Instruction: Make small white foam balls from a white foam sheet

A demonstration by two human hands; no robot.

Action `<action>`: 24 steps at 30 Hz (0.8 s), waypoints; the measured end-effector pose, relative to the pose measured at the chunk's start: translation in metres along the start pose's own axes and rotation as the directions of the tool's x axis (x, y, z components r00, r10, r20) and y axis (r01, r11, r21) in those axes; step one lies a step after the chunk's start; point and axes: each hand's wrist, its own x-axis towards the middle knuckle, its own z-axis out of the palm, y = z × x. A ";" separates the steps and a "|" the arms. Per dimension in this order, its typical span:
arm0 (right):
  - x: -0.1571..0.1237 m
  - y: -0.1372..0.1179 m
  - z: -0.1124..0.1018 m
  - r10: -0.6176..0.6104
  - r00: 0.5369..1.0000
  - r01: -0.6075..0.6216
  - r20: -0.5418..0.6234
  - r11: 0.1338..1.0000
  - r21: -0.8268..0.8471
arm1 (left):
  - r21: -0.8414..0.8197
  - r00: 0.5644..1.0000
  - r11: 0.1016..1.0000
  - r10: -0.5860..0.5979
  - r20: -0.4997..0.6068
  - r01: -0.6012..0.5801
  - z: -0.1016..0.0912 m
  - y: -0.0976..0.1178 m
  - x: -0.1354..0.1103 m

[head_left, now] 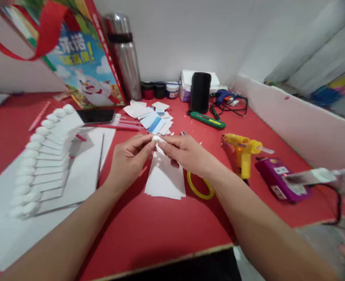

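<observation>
Between both hands, above the middle of the red table, is a small white lump (pixel 156 138), soft-looking like clay. My left hand (pixel 131 155) pinches it from the left with thumb and fingers. On the other side my right hand (pixel 185 153) closes its thumb and fingertips on the lump, and may also hold a white strip partly hidden by the fingers. Beneath them lies a small pile of white paper pieces (pixel 165 181). A yellow scissor-like handle (pixel 200 191) shows under my right wrist. To the left, white cards (pixel 49 170) with round white lumps (pixel 29 162) stand in a curved row.
A yellow glue gun (pixel 242 150) and a purple box (pixel 277 177) are at the right. Behind are a green cutter (pixel 207 120), a black phone-like object (pixel 200 91), paint jars (pixel 160 90), paper scraps (pixel 153 117), a steel flask (pixel 127 62) and a gift bag (pixel 87 66).
</observation>
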 end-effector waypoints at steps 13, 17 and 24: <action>-0.002 -0.002 0.013 -0.314 0.903 0.115 -0.294 0.835 -0.539 | 0.024 0.998 1.000 0.014 -0.054 -0.012 0.008 0.004 -0.004; -0.004 -0.005 0.019 -0.387 0.862 0.145 -0.329 0.808 -0.571 | 0.092 0.990 0.989 0.120 -0.079 -0.113 0.011 0.005 -0.006; -0.005 -0.007 0.015 -0.398 0.881 0.203 -0.255 0.805 -0.558 | 0.232 0.969 0.945 0.245 -0.043 -0.229 0.011 0.009 -0.007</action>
